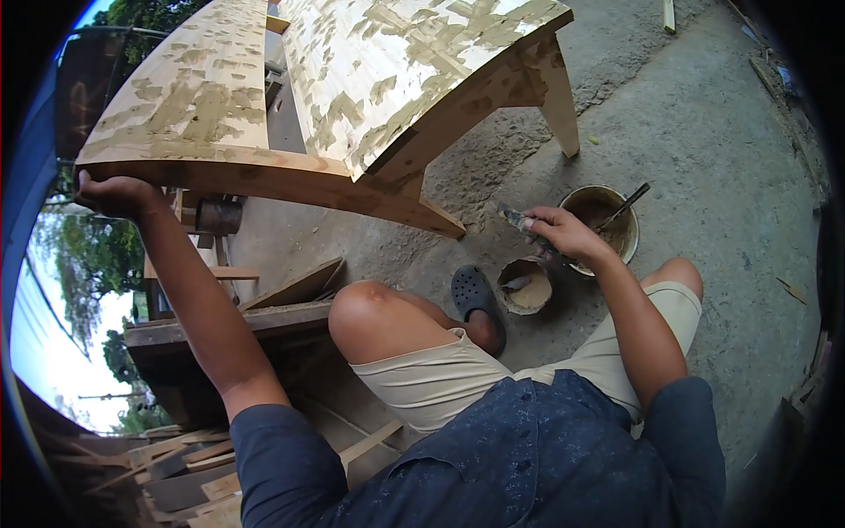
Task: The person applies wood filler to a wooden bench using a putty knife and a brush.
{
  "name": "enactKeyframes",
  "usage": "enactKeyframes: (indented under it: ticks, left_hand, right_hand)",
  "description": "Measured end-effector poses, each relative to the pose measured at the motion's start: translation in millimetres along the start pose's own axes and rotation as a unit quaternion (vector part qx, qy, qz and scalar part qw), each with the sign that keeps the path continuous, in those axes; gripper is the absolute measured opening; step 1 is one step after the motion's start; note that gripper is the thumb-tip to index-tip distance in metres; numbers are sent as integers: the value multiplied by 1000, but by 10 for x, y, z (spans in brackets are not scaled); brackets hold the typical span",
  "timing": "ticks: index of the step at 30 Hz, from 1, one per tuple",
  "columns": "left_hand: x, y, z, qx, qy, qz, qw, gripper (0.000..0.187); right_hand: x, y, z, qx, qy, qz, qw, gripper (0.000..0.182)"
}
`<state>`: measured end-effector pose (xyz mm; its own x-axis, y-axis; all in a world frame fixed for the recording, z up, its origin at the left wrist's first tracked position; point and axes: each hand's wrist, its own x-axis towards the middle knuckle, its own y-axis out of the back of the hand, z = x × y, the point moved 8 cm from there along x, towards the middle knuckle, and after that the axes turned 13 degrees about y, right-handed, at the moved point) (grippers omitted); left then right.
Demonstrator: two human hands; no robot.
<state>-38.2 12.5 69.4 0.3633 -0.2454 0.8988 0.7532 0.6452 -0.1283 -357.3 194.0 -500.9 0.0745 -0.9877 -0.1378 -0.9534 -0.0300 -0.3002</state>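
L fingers cupping bench; R fingers pinching scraper

The furniture is wood with matt paste patches, the floor rough concrete, the shirt cloth.

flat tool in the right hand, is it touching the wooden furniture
No, concrete floor shows between the flat tool in the right hand and the wooden furniture.

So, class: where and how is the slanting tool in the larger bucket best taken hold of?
Probably by its dark upper end, from above on the person's right: the slanting tool pokes out past the larger bucket's rim there, while its lower end sits inside. The right hand already holds a flat tool, so would likely need freeing first.
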Motion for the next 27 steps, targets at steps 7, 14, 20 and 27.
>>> enactKeyframes:
  ticks: [7, 14, 20, 27]
  left_hand:
    - [60, -3, -62, -11, 12, -13, 1000, 48]
    - [68, -26, -83, -43, 38, -31, 998, 49]
    - [-91, -64, 41, -57, 58, -8, 997, 53]
    - [-111, -101, 107, -53, 39, -39, 997, 55]
  right_hand:
    - [864, -675, 339, 62, 24, 55, 996, 37]
    - [1347, -1067, 741, 72, 68, 144, 985, 39]
    - [1374, -1214, 874, -42, 39, 62, 996, 37]
    - [1596, -719, 675, -244, 256, 43, 934, 36]
